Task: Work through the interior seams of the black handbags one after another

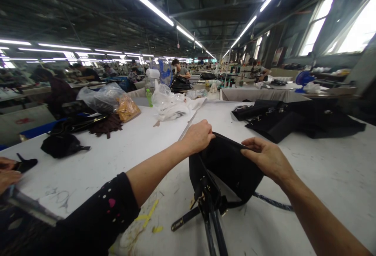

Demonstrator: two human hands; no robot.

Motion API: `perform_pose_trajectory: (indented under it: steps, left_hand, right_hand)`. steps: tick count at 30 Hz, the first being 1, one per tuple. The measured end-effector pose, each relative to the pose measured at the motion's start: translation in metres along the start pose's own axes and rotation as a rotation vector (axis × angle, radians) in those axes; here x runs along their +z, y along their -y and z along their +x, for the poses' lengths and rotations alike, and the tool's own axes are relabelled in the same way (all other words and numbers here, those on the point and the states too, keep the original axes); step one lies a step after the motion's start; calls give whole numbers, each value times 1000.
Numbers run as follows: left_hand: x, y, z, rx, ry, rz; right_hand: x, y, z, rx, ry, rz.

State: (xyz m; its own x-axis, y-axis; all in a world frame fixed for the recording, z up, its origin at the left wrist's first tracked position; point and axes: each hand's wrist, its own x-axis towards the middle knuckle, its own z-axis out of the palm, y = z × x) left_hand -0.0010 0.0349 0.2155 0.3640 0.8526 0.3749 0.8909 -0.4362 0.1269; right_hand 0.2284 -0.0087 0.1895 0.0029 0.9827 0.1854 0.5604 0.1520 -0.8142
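A black handbag (229, 169) stands on the white worktable (123, 154) in front of me, its straps and buckles trailing toward the near edge. My left hand (198, 136) is closed on the bag's upper left rim. My right hand (266, 156) pinches the top edge on the right side, fingers curled over it. Both hands hold the bag's mouth between them.
Black bag pieces (293, 120) lie at the right rear. Clear plastic bags (102, 97), a white bag (170, 105), dark leather scraps (105, 124) and a black pouch (60, 144) lie to the left. Another person's hands (7, 171) are at the left edge. Workers sit far behind.
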Motion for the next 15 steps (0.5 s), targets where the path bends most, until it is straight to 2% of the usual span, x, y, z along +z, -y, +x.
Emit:
perform_pose_trajectory:
  steps: [5, 9, 15]
  left_hand:
    - [-1, -3, 0, 10, -4, 55]
    - [-1, -3, 0, 4, -6, 84]
    - [0, -5, 0, -5, -7, 116]
  right_hand:
    - [-3, 10, 0, -53, -36, -236]
    - [-5, 26, 6, -172, 21, -557]
    - [15, 55, 23, -257, 84, -950]
